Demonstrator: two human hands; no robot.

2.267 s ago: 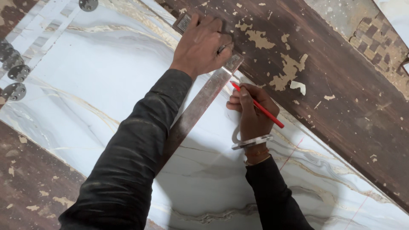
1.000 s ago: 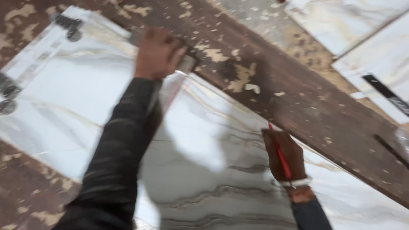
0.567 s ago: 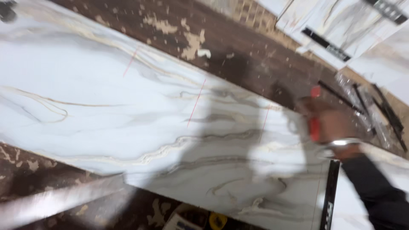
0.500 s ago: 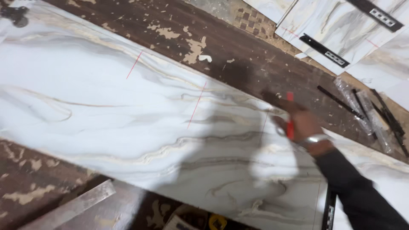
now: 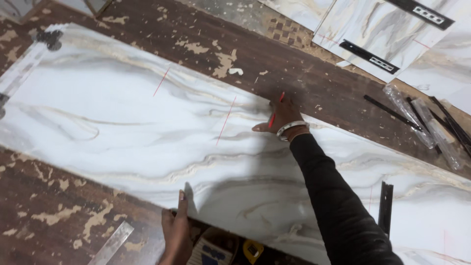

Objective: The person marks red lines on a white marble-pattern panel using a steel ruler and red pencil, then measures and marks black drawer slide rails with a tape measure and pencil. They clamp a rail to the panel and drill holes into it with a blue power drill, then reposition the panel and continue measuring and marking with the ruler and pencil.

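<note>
A long white marble-patterned tile (image 5: 122,132) lies across a worn brown wooden surface (image 5: 294,64). Two short red lines cross its far edge. My right hand (image 5: 282,118) rests on the tile's far edge and grips a red pencil (image 5: 274,112), tip pointing away from me. My left hand (image 5: 176,230) is at the tile's near edge, fingers against the edge, holding nothing. A metal straightedge (image 5: 110,244) lies on the wood just left of that hand.
More marble tiles (image 5: 392,34) with black strips lie at the far right. Thin black rods and clear plastic sleeves (image 5: 422,118) lie on the wood there. A black bar (image 5: 385,206) rests on the tile at right. A yellow tool (image 5: 252,249) sits below the near edge.
The view swung right along the tile. My left hand let go of the metal straightedge, which now lies on the wood. My right hand moved with the pencil to the tile's far edge.
</note>
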